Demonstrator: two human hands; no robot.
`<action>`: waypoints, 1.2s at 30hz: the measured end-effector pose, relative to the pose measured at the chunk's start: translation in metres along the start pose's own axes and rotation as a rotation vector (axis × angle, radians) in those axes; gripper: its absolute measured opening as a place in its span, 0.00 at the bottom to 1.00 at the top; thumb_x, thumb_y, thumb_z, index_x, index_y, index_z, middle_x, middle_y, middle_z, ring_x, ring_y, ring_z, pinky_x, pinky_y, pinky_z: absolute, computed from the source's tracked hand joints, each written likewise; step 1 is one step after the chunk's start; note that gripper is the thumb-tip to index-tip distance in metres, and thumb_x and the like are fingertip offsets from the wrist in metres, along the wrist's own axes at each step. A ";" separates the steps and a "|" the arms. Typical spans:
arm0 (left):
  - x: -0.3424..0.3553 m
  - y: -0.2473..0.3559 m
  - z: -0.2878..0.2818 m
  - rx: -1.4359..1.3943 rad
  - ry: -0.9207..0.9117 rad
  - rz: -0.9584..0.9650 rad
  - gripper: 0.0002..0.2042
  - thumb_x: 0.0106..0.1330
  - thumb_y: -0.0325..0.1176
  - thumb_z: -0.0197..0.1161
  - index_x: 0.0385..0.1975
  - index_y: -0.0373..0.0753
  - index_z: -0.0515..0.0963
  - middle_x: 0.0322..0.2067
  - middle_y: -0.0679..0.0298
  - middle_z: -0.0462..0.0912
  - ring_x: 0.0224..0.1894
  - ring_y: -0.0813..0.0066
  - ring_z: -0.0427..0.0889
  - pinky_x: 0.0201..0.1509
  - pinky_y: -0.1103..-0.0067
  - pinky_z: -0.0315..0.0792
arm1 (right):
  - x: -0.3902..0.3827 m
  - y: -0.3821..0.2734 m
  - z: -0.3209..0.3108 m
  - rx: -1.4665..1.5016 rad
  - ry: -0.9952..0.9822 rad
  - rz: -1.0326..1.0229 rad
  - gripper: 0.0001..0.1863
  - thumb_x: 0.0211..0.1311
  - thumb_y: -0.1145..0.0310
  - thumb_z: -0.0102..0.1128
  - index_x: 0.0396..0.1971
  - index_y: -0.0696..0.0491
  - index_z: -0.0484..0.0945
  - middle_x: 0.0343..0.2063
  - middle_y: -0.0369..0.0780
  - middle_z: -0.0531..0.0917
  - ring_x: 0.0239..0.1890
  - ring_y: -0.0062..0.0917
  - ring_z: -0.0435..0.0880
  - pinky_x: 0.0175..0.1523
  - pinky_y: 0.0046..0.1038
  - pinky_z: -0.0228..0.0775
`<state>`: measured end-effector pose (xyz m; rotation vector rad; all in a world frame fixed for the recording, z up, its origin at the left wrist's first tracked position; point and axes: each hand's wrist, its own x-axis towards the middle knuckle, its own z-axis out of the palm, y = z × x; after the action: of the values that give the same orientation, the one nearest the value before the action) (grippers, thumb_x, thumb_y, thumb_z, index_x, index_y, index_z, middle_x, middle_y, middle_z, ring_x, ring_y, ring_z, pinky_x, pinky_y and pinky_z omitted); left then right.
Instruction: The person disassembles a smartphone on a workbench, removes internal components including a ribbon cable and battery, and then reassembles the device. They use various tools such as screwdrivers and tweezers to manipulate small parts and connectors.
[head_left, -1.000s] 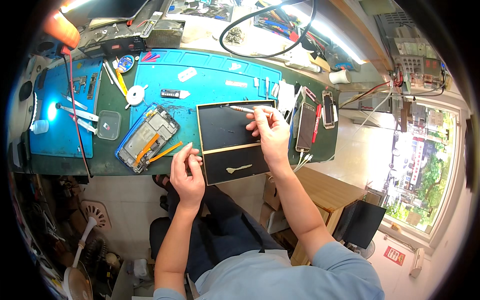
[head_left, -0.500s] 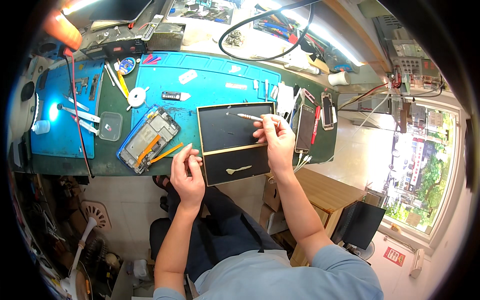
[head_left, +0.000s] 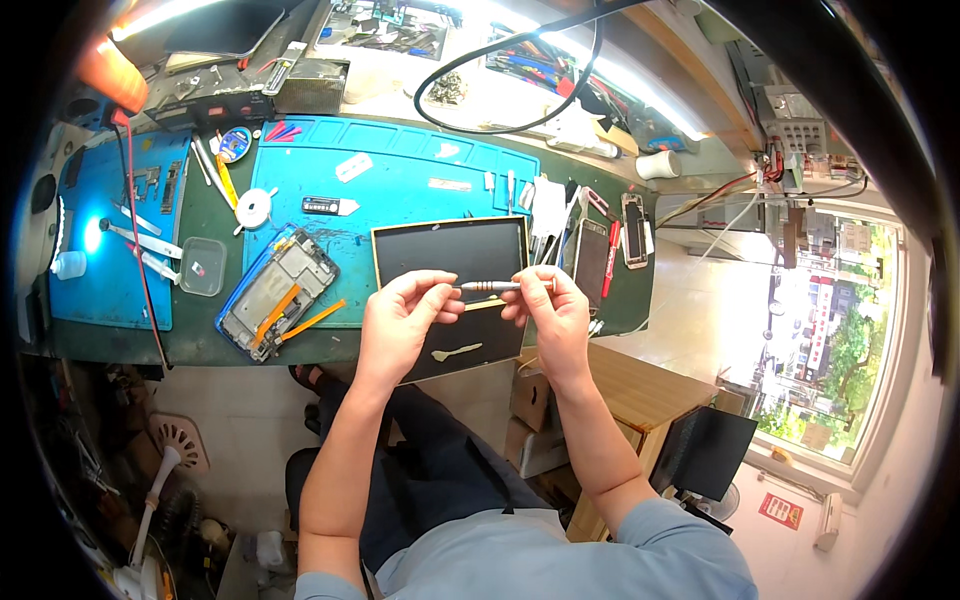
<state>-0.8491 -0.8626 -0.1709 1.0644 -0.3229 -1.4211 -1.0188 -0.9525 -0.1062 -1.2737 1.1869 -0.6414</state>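
Note:
My left hand (head_left: pixel 408 318) and my right hand (head_left: pixel 552 312) meet over a shallow black box with pale gold edges (head_left: pixel 430 245). Between them lies a slim silver precision screwdriver (head_left: pixel 485 286) with dark rings, held level. The right fingers pinch its handle end. At the other end, my left thumb and fingers close round the thin shaft, and its tip is hidden in them. A pale, narrow strip (head_left: pixel 457 352) lies in the box's nearer section. Left of the box, an opened phone (head_left: pixel 280 292) with a blue edge and orange flex cables rests on the bench.
A blue work mat (head_left: pixel 400 170) covers the bench, with a white spool (head_left: pixel 254 208) and a small clear tray (head_left: pixel 203 266) to its left. Phones (head_left: pixel 590 255) and a red pen (head_left: pixel 610 270) lie at the right. A black cable (head_left: pixel 420 95) loops over the back.
My left hand has risen to the right and closed on the screwdriver's shaft end. My right hand has lowered the screwdriver toward it. The whole view has shifted slightly.

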 end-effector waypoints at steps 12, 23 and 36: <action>-0.002 0.002 0.006 -0.046 0.121 0.026 0.12 0.75 0.28 0.58 0.51 0.27 0.78 0.44 0.51 0.85 0.44 0.68 0.87 0.49 0.77 0.83 | 0.043 0.032 -0.007 -0.024 0.216 -0.103 0.13 0.75 0.63 0.57 0.45 0.58 0.79 0.33 0.39 0.86 0.28 0.14 0.82 0.31 0.15 0.69; 0.003 0.000 0.015 -0.182 0.127 -0.038 0.15 0.77 0.30 0.55 0.57 0.28 0.74 0.49 0.52 0.82 0.49 0.70 0.84 0.57 0.76 0.80 | 0.025 0.017 -0.009 0.009 0.164 -0.082 0.11 0.75 0.65 0.56 0.42 0.58 0.80 0.31 0.39 0.86 0.28 0.15 0.83 0.32 0.16 0.71; -0.004 0.008 0.011 -0.032 0.018 -0.122 0.11 0.71 0.30 0.65 0.47 0.29 0.81 0.37 0.60 0.86 0.37 0.78 0.86 0.45 0.83 0.81 | -0.001 0.008 -0.017 0.037 0.096 -0.005 0.10 0.74 0.64 0.57 0.38 0.56 0.79 0.26 0.37 0.85 0.25 0.15 0.83 0.30 0.16 0.69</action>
<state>-0.8533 -0.8648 -0.1574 1.0856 -0.2249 -1.5190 -1.0368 -0.9562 -0.1113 -1.2268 1.2450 -0.7313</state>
